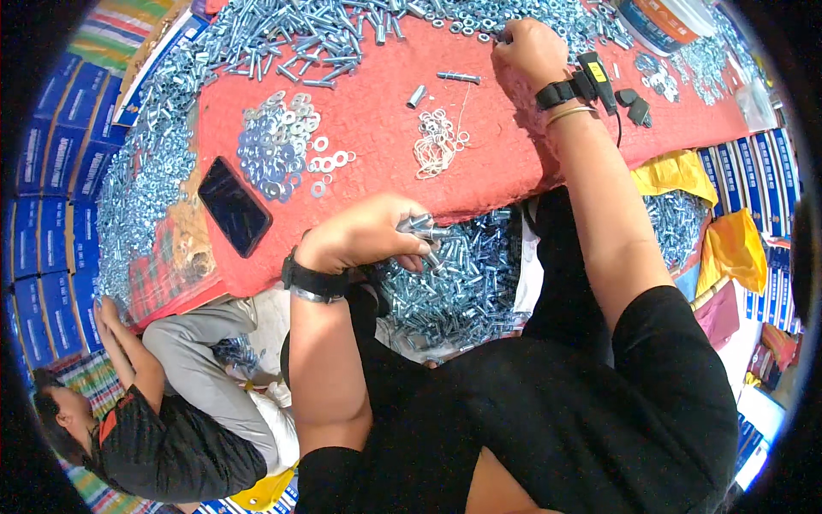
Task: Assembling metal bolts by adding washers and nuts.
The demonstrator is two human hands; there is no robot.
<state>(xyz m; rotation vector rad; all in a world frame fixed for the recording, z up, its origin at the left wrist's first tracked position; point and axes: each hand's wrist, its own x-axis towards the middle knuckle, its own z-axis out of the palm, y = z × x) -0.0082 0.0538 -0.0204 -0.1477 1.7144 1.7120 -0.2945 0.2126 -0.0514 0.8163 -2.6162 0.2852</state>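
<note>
The red-covered table (pixel 368 111) filled the upper view. A co-worker (pixel 180 441) in a dark top and grey trousers sat at lower left, beneath a stack of blue boxes (pixel 56 128). Just below the table's near edge lay a broad mass of bolts (pixel 454 295), and another heap of fasteners (pixel 291 34) spread along the far side. At upper right stood a clear tub (pixel 655 26) with an orange and blue label.

The left hand (pixel 372 233) hung above the mass, its fingers curled around a small bunch of metal bolts. The right hand (pixel 535 56) reached to the far side, fingers bent down beside the loose washers (pixel 462 19); its fingertips were partly hidden, so I could not tell whether they gripped anything.

A dark phone (pixel 234 206) lay near the left edge, with a patch of flat washers (pixel 278 141) just beside it. Midway between the hands rested a cluster of pale looped string (pixel 438 144), a single bolt (pixel 459 77) and a short metal sleeve (pixel 416 96).
</note>
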